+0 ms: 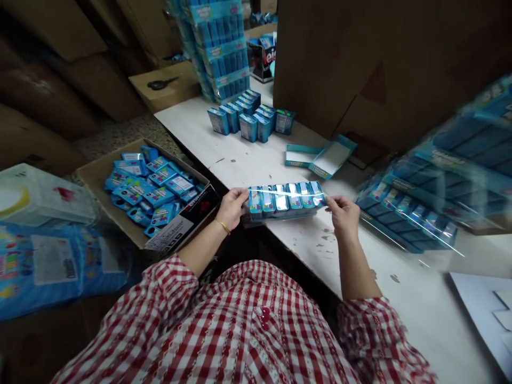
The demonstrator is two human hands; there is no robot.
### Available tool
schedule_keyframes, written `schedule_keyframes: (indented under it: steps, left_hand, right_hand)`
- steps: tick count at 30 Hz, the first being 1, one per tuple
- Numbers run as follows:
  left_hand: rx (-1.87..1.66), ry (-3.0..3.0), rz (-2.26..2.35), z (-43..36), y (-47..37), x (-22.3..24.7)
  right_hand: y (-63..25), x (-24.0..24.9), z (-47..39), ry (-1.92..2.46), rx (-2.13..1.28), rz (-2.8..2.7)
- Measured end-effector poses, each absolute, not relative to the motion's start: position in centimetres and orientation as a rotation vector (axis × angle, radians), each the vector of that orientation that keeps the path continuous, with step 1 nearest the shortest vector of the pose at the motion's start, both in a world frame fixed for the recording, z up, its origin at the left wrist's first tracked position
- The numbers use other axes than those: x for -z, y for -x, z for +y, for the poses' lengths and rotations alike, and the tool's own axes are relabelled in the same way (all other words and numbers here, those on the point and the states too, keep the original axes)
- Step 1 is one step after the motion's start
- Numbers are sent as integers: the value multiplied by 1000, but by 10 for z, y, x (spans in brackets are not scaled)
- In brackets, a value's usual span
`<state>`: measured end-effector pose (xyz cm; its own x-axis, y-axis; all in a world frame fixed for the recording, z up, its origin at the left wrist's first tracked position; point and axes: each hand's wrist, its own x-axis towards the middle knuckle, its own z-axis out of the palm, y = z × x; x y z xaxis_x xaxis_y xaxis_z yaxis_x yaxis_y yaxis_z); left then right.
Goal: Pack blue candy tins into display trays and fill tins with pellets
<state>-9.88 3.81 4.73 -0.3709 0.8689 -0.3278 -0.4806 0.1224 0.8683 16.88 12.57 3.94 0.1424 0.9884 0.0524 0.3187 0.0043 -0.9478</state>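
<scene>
A pack of small blue boxes (286, 202) under shiny clear film spans the space between my hands, at the front edge of the white table. My left hand (234, 209) pinches its left end with thumb and fingers. At the right end my right hand (343, 213) is closed, fingertips pinching the film corner. Just beyond the pack lie two shallow blue cardboard trays (302, 156), one tilted against the other. Farther back, several loose blue boxes (248, 127) stand upright in rows.
To the left, an open carton (116, 208) holds many loose blue boxes. A tall stack of wrapped packs (220, 50) rises at the back, another stack (436, 176) at right. Black scissors (160, 84) lie on a brown carton. A large cardboard box (360, 64) borders the table.
</scene>
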Motion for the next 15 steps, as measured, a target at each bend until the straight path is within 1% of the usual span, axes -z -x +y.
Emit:
schedule_keyframes:
  steps: [4,8,12,15]
  left_hand:
    - [-1438,-439,1163,65,109,-49]
    - [-1412,-332,1121,63,116,-39]
    - [-1377,-281,1209,49,117,-12]
    - [-1384,-395,1343,47,117,7]
  right_hand:
    - [-176,-48,117,1443,-1021,-1154]
    - [-182,-52,131,1454,-1188,-1023]
    - [-185,-33,147,1486,-1416,-862]
    - [-188,-10,148,1497,-1532,-1007]
